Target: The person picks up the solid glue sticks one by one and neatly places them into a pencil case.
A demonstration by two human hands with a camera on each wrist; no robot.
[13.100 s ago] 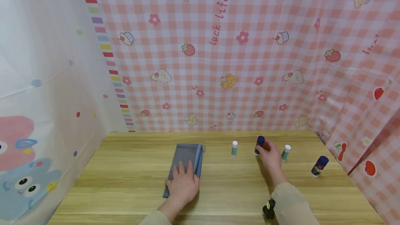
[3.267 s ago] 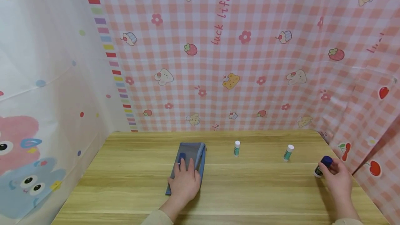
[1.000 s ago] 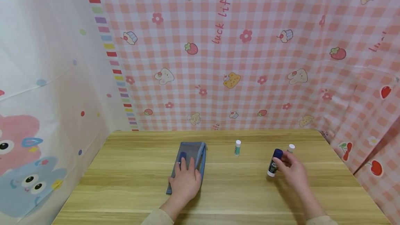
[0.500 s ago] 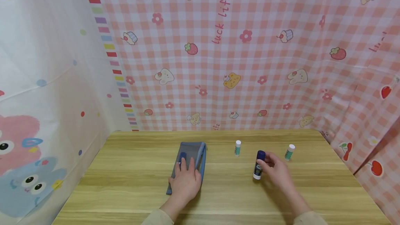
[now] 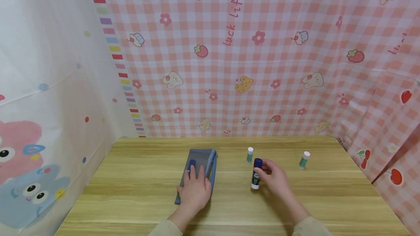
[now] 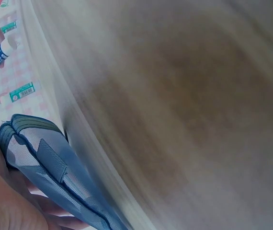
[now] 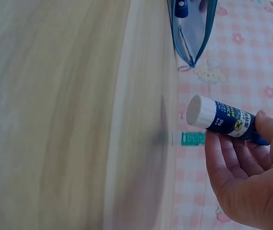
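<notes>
Leftward over the table the right hand and its blue stick have travelled since half a second ago, while the left hand and pouch have stayed put.

On the table, the pouch lies left of the held stick, its long axis running away from the person. Its zipped right side gapes toward the right hand. The left hand rests on the near part, fingers straight and spread, gripping nothing.

What counts, I judge, is how the stick meets that gap: the pouch is left of the right fingers, with the stick between, well short of touching. The stick stands nearly upright, blue cap up, across the lie of the pouch rather than along it. The left hand is nearer the pouch; the right alone has the stick.

Right thumb and fingers close narrowly round its upper part, leaving the white base jutting below, apparently off the table. A second stick shows in the pouch just beyond the left fingertips. Smallest are two green sticks, one behind the held stick, the other farther right.
</notes>
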